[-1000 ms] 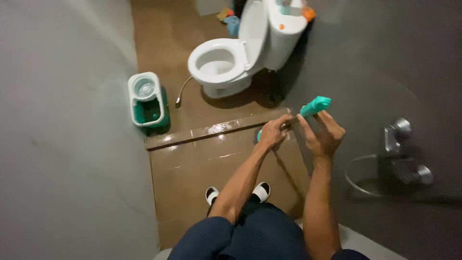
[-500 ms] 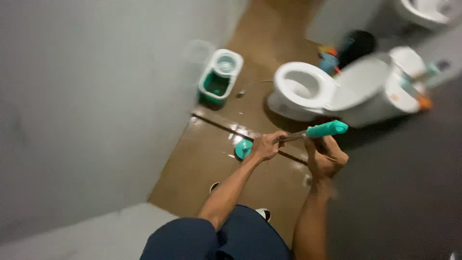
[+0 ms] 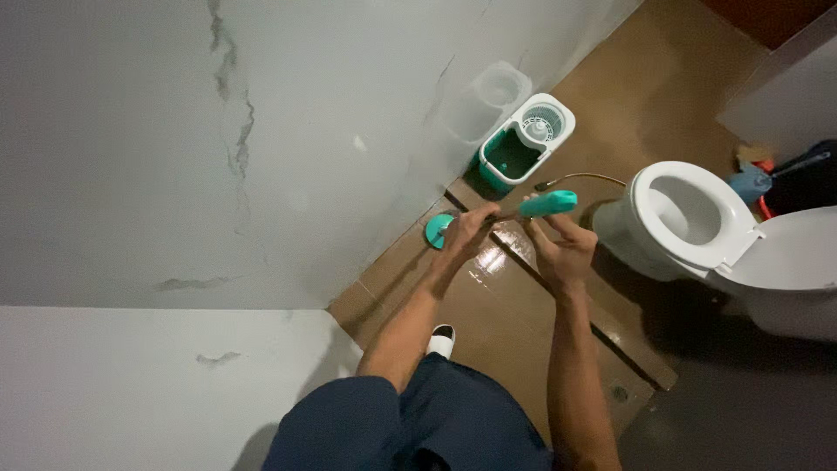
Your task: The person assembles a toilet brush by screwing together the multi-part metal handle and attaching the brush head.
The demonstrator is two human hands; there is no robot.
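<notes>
Both hands on a teal-handled mop over the brown bathroom floor.

Near, the right hand (image 3: 565, 251) is wrapped round the teal grip (image 3: 547, 205); the left hand (image 3: 469, 232) is closed on the mop pole (image 3: 499, 217) just beside it, above the round teal mop head (image 3: 438, 231). Beyond stand the teal spin bucket (image 3: 523, 141) by the wall and the white toilet (image 3: 689, 222).

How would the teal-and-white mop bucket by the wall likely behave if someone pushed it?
The mop bucket looks like thin plastic, so probably light. It stands on glossy brown floor tiles, so it would likely slide rather than tip. Whether it holds water cannot be seen.
</notes>
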